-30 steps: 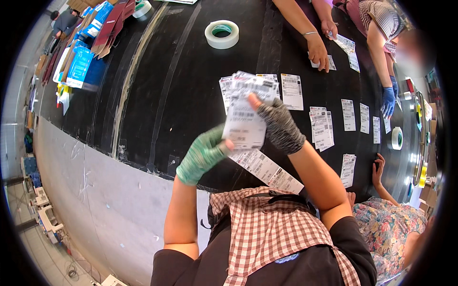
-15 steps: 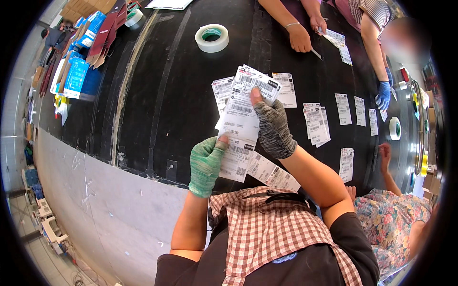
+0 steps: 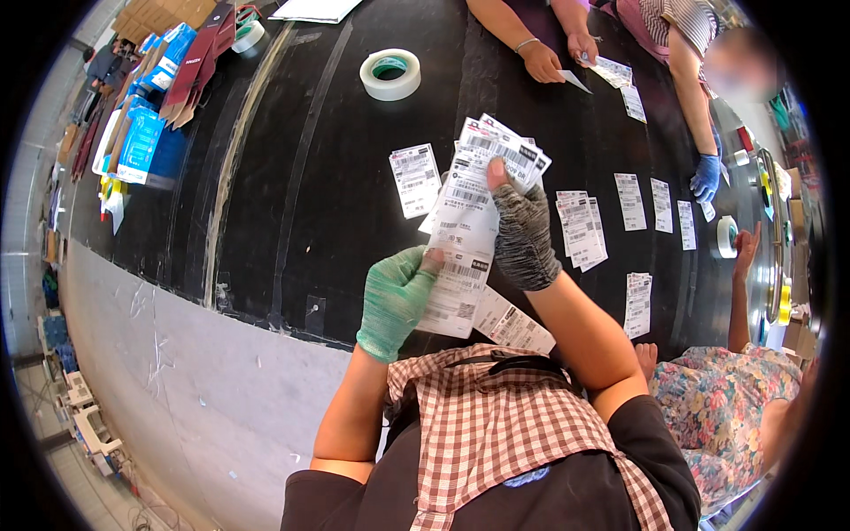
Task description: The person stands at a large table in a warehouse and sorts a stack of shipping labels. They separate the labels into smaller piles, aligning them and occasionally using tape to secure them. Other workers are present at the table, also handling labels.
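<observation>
Over the black table I hold white printed shipping labels between both hands. My left hand [image 3: 396,301], in a green glove with bare fingertips, pinches the lower label [image 3: 452,310] near its top. Gripped by my right hand [image 3: 524,232], in a dark grey glove, is a fanned sheaf of labels [image 3: 467,212], its thumb pressed on top; the sheaf overlaps the lower label. Under and beside my hands lie a label pile [image 3: 414,181] to the left and more labels [image 3: 512,326] near the table's front edge. My fingers beneath the papers are hidden.
Label piles lie to the right, one nearer [image 3: 580,232], another by the front edge [image 3: 637,305]. A tape roll [image 3: 390,75] stands ahead, another [image 3: 727,237] far right. Co-workers' hands [image 3: 542,62] handle labels across the table. Blue boxes [image 3: 142,142] stand at left.
Both my hands have shifted slightly right with the labels, uncovering more of the left label pile. Across the table, a co-worker has lifted a label; the hand at far right has risen.
</observation>
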{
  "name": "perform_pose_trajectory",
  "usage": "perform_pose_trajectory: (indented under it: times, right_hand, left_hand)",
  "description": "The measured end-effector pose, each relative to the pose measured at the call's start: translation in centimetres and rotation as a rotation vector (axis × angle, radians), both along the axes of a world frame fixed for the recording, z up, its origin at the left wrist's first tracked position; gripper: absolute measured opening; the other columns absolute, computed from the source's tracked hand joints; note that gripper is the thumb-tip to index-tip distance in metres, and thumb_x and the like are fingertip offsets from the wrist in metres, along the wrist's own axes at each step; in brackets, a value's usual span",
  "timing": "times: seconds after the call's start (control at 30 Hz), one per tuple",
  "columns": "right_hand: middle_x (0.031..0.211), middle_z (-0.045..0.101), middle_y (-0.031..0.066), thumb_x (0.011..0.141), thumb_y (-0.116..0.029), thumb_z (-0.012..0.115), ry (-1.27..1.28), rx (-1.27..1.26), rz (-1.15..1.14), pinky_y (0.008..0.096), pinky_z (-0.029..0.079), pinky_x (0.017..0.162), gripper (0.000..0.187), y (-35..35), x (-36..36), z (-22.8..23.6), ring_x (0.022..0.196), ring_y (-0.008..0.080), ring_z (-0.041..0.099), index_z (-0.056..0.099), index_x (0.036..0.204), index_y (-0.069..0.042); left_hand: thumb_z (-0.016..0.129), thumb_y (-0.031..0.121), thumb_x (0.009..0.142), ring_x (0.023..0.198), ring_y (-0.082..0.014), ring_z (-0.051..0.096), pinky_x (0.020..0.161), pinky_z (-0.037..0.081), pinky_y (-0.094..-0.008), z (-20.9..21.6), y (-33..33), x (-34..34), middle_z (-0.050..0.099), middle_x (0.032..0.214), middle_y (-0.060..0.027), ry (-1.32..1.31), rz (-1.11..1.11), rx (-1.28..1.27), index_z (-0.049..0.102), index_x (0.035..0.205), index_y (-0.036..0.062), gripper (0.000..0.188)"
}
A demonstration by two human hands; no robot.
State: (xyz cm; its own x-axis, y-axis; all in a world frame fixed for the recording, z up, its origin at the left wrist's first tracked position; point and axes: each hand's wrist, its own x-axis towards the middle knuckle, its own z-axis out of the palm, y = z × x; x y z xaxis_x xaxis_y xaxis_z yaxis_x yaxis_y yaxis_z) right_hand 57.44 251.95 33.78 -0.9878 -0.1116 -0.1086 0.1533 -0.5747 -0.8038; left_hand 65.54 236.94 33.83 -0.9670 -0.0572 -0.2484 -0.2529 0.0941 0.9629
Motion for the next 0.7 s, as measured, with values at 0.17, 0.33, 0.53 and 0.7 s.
perform_pose_trajectory:
  times: [0.17,0.33,0.53,0.7]
  right_hand:
    - [0.095,0.068,0.006,0.094,-0.032,0.062,0.037,0.163,0.08,0.0269,0.056,0.071,0.034,0.2,0.2,2.8,0.082,0.012,0.066,0.062,0.111,-0.002]
    - [0.101,0.067,0.011,0.092,-0.032,0.064,0.006,-0.146,0.061,0.0342,0.057,0.077,0.042,0.6,1.2,3.1,0.088,0.0205,0.068,0.056,0.118,-0.001]
    - [0.103,0.065,0.0113,0.088,-0.033,0.069,0.129,-0.085,-0.176,0.0383,0.057,0.077,0.049,6.2,-2.0,3.2,0.09,0.0243,0.068,0.052,0.118,0.001]
    - [0.106,0.066,0.0047,0.092,-0.033,0.065,0.271,0.683,0.477,0.0283,0.047,0.087,0.04,4.8,2.3,3.2,0.096,0.0111,0.059,0.063,0.117,-0.001]
  left_hand:
    - [0.06,0.029,0.096,0.059,-0.0015,0.049,0.051,0.041,-0.0214,1.4,0.2,0.8,0.061,0.064,0.0032,0.034,0.006,0.049,0.069,0.088,-0.0034,0.035]
    - [0.058,0.032,0.097,0.055,-0.0014,0.045,0.048,0.039,-0.0221,3.1,0.8,2.3,0.057,0.059,0.0033,0.164,0.028,-0.123,0.069,0.084,-0.0033,0.039]
    - [0.055,0.033,0.098,0.056,0.0,0.044,0.048,0.037,-0.0202,2.5,-0.4,5.0,0.057,0.062,0.0059,0.149,0.214,0.069,0.069,0.079,0.0031,0.038]
    - [0.053,0.032,0.1,0.068,-0.0015,0.057,0.06,0.046,-0.0173,3.0,-1.7,3.9,0.068,0.082,0.0006,0.312,0.229,0.381,0.07,0.103,-0.0013,0.037]
